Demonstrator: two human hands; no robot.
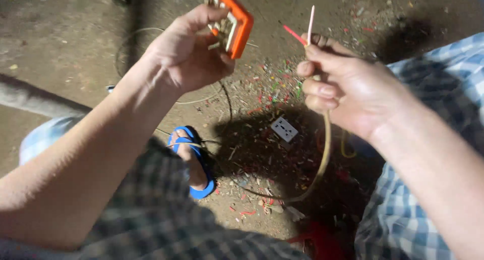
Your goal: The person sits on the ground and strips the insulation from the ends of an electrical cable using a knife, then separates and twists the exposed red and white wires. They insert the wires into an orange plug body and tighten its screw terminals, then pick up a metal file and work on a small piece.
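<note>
A: Left hand (pixel 189 55) status?

B: Raised, palm facing the camera, forearm coming in from lower left. Fingers and thumb are closed around an orange square socket housing (pixel 233 20). Housing is tilted, open back toward the hand, pale inner parts visible. Thumb sits across its near face, fingertips at its lower edge.

A: Right hand (pixel 348 88)?

B: Comes in from the right, same height, fingers curled tight. It grips a tan cable (pixel 325 154) between thumb and fingers. Two thin cores stick up out of the fist: a red wire (pixel 295 35) angled toward the housing, a whitish-pink wire (pixel 311 19) nearly upright.

A: Wire tips to housing?

B: Near, not touching. Red tip points at the housing's right edge with a clear gap. Housing sits up and left of the right fist.

A: Cable run?

B: Drops from the fist, curves down and left over the ground, between the knees.

A: Below that?

B: Dirt floor (pixel 65 43) littered with red and green insulation scraps. A white socket plate (pixel 284 129) lies flat under the hands. A foot in a blue sandal (pixel 194 161) is left of it. Blue checked trouser legs frame both sides. Yellow wire loop (pixel 345 146) just right of the tan cable.
</note>
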